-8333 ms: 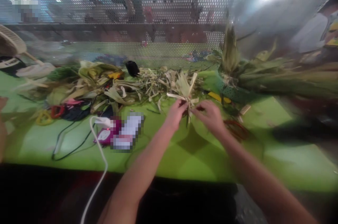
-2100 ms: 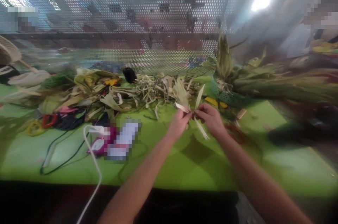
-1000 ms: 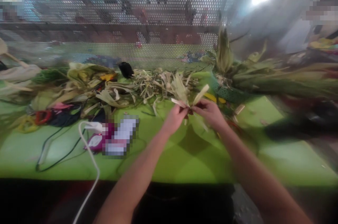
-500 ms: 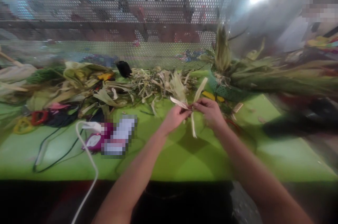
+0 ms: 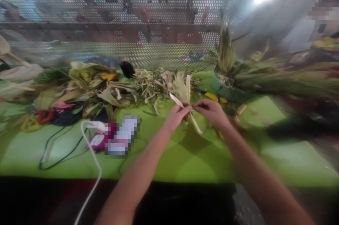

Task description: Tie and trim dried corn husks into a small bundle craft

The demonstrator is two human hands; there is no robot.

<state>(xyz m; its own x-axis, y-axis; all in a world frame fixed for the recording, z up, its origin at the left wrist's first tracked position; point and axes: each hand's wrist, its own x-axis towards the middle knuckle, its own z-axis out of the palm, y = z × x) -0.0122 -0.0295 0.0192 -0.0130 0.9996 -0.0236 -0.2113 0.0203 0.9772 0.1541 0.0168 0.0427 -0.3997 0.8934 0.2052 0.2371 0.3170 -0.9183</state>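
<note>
Both hands meet above the green worktop (image 5: 185,158), near its middle. The left hand (image 5: 177,116) and the right hand (image 5: 212,112) pinch between them a small bundle of pale husk strips (image 5: 188,103), fingertips almost touching. One strip stands upright from the grip, one points up and to the left, and one hangs down and to the right toward the worktop. The bundle is held clear of the surface.

Just behind the hands lies a heap of dry husk scraps (image 5: 153,82) along the perforated metal screen (image 5: 159,13). To the right, a pile of green corn ears (image 5: 265,76) lies across the worktop, with a green mesh basket (image 5: 230,92) at its near end. To the left lie a white cable (image 5: 92,154), a black cable (image 5: 60,147) and a red ring (image 5: 45,115).
</note>
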